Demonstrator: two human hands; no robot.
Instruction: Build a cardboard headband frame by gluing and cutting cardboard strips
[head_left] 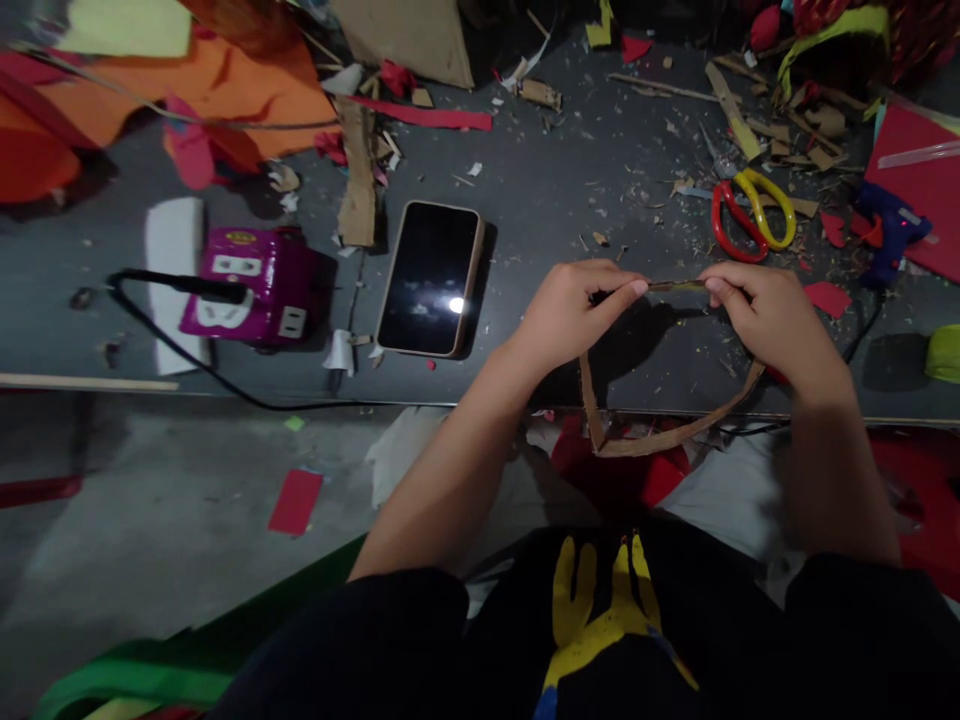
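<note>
A narrow brown cardboard strip (667,438) forms a loop that hangs over the table's front edge, with a sharp bend at its lower left. My left hand (577,308) pinches the loop's upper part between thumb and fingertips. On the other side my right hand (769,315) pinches the same strip, and a short stretch of it runs straight between the two hands. Just above my right hand lie scissors (750,215) with red and yellow handles. A phone (431,278) with a dark screen rests left of my left hand.
On the grey table (555,180) are cardboard scraps and small debris. A purple power socket block (259,285) with a black cable stands at the left. A blue glue gun (892,235) lies at the right beside red sheets. Orange material (262,85) covers the upper left.
</note>
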